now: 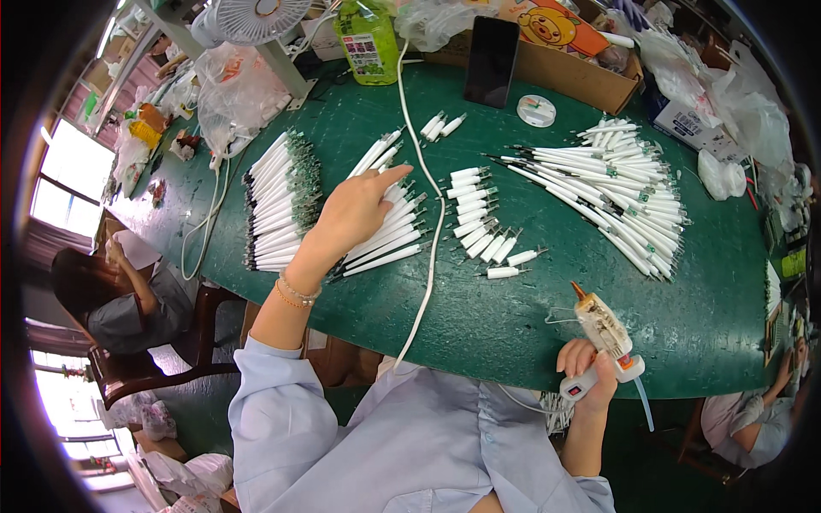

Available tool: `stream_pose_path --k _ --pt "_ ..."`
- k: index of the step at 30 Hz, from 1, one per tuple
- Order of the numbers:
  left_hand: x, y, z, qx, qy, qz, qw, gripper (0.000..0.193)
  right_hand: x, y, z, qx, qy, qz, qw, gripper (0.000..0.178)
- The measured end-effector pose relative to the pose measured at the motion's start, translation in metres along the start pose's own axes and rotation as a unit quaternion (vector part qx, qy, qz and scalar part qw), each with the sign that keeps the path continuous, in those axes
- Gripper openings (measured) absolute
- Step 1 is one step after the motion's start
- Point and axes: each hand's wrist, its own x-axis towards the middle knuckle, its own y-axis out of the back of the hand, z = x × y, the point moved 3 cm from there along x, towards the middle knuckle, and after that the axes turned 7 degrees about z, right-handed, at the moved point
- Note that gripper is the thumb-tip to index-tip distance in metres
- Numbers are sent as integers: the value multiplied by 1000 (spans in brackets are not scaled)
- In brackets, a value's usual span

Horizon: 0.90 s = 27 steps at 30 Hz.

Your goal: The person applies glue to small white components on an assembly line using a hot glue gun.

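My left hand [359,203] is above a row of slim white tubes with dark tips [386,244]. Its index finger stretches out to the right, and the other fingers are partly hidden under the palm. I see nothing held in it. Near the table's front edge my right hand [590,369] is wrapped round the handle of a hot glue gun [604,325]. The gun's orange-brown nozzle tilts up and left, and a pale blue glue stick [645,404] hangs from its back. Short white tubes with wire ends [471,203] lie in a curved line between my hands.
More white tubes lie in a dense row [278,205] at left and a fanned heap [633,197] at right. A white cable [425,291] crosses the green table [530,342]. Behind are a phone [492,61], a green bottle [368,43], a fan [256,17] and a cardboard box [581,79].
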Motion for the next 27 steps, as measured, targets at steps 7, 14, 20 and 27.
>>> stream_pose_path --k 7,14,20,27 --pt "23 -8 36 7 -69 60 996 37 -4 26 -8 9 42 74 996 39" --pt "86 -92 143 -116 -294 56 947 15 -6 30 -7 15 52 75 996 40" --pt "99 -128 184 -16 -344 38 938 7 -6 35 -6 67 48 64 995 39" --pt "82 -62 176 32 -276 25 960 19 -6 31 -9 69 47 61 995 40"
